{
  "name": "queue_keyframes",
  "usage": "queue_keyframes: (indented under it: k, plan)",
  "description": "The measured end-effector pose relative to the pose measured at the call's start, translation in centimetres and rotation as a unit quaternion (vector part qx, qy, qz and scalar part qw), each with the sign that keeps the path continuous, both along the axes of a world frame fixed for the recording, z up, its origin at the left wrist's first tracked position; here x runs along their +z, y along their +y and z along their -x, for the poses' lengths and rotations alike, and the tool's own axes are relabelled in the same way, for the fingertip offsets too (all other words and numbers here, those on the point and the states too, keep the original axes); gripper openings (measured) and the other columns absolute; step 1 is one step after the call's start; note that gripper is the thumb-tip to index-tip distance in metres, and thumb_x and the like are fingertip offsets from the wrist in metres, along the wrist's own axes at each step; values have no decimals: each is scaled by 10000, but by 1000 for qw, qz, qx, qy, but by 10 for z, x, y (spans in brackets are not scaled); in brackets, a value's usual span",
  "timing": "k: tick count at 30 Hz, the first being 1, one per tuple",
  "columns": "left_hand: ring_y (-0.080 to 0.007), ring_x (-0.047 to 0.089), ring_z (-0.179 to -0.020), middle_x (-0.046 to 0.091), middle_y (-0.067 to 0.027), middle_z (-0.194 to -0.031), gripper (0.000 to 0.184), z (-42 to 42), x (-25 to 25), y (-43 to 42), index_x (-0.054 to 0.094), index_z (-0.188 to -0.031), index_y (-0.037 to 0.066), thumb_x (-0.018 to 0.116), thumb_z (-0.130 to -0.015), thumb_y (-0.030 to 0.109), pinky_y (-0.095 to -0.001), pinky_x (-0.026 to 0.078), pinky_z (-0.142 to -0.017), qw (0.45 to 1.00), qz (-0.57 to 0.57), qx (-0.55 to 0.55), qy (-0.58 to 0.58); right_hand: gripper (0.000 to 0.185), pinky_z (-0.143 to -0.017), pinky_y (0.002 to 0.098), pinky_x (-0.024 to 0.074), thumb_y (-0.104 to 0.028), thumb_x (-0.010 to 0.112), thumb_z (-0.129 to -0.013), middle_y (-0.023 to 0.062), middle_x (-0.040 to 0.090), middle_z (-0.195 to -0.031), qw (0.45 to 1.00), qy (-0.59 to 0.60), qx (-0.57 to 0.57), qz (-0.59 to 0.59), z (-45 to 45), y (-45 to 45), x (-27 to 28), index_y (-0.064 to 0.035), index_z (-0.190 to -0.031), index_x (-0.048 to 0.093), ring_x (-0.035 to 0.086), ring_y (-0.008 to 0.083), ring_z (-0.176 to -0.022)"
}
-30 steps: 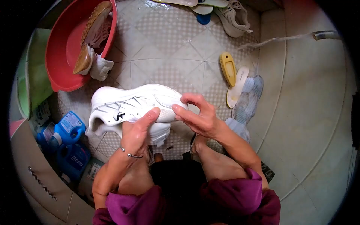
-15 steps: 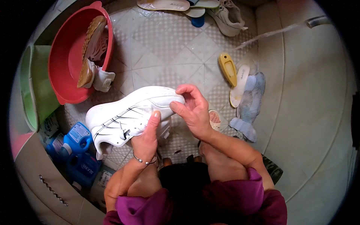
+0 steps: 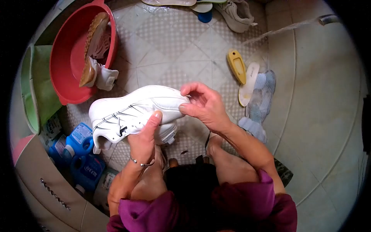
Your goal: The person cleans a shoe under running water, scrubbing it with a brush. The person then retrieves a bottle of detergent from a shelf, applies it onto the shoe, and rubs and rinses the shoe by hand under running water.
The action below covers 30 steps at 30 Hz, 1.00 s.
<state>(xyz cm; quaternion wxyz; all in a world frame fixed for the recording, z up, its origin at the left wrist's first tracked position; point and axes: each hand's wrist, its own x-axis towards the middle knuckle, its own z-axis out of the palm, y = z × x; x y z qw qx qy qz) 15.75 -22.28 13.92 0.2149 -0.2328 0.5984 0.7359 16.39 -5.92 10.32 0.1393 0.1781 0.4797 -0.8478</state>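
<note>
A white sneaker (image 3: 143,98) with thin black lines on its side is held tilted above the floor. My left hand (image 3: 145,135) grips it around the middle from below, thumb lying on the upper. With thumb and fingers, my right hand (image 3: 206,106) pinches the sneaker's rounded right end; whether something small is between those fingers is hidden. Left of the sneaker, another white shoe with a tan sole (image 3: 96,40) leans in a red basin (image 3: 63,63).
Water runs from a tap (image 3: 328,19) at upper right. A yellow brush (image 3: 236,66), an insole (image 3: 249,83) and a grey-blue cloth (image 3: 261,102) lie along the right. More shoes (image 3: 236,17) and insoles sit at the back. Blue detergent bottles (image 3: 82,137) and a green tub (image 3: 42,87) stand left.
My right hand has shifted slightly right and down along the sneaker's end, while the sneaker has tilted a little. My left hand keeps its grip. The view has moved slightly.
</note>
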Motion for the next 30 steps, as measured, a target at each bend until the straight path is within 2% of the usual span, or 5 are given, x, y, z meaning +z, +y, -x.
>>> queue_keyframes:
  k: [9, 11, 18, 23, 30]
  plan:
    - [-178, 525, -976, 539, -94, -1074, 388, -1, -1, -7, 472, -1142, -26, 596, -776, 0, -293, 418, -873, 1000, -8, 8, -13, 233, -610, 193, 410, -18, 681, -704, 0, 479, -826, 988, 46, 35, -140, -3, -8, -8, -28, -837, 490, 462, 62, -703]
    - [-179, 524, -979, 538, -92, -1075, 395, -5, -6, -10, 471, -1143, -25, 601, -771, -1, -294, 418, -874, 1000, -11, -2, -15, 241, -619, 198, 418, -17, 680, -704, 5, 488, -839, 999, -19, 35, -24, -8, -1, 3, -20, -852, 491, 475, 63, -723]
    - [-185, 519, -996, 540, -99, -1082, 408, 1, 5, -2, 469, -1145, -28, 611, -764, 10, -300, 411, -885, 999, -30, -19, -8, 251, -603, 196, 418, -37, 696, -701, -3, 488, -830, 998, -14, 37, 43, -2, -3, -8, -20, -843, 489, 475, 59, -715]
    - [-190, 518, -1000, 540, -108, -1091, 422, -1, 2, -6, 472, -1146, -27, 624, -757, 29, -307, 409, -891, 999, -25, -35, -19, 255, -592, 183, 402, -69, 709, -694, -28, 468, -779, 970, 54, 100, -213, 3, -8, -14, -46, -798, 478, 451, 46, -676]
    - [-202, 529, -990, 544, -112, -1083, 436, -2, -3, -6, 471, -1147, -26, 631, -745, 27, -313, 417, -886, 997, -47, -17, -51, 224, -656, 187, 398, 6, 654, -719, -10, 481, -873, 996, -46, 76, 15, -12, 12, 7, -65, -799, 457, 463, 54, -777]
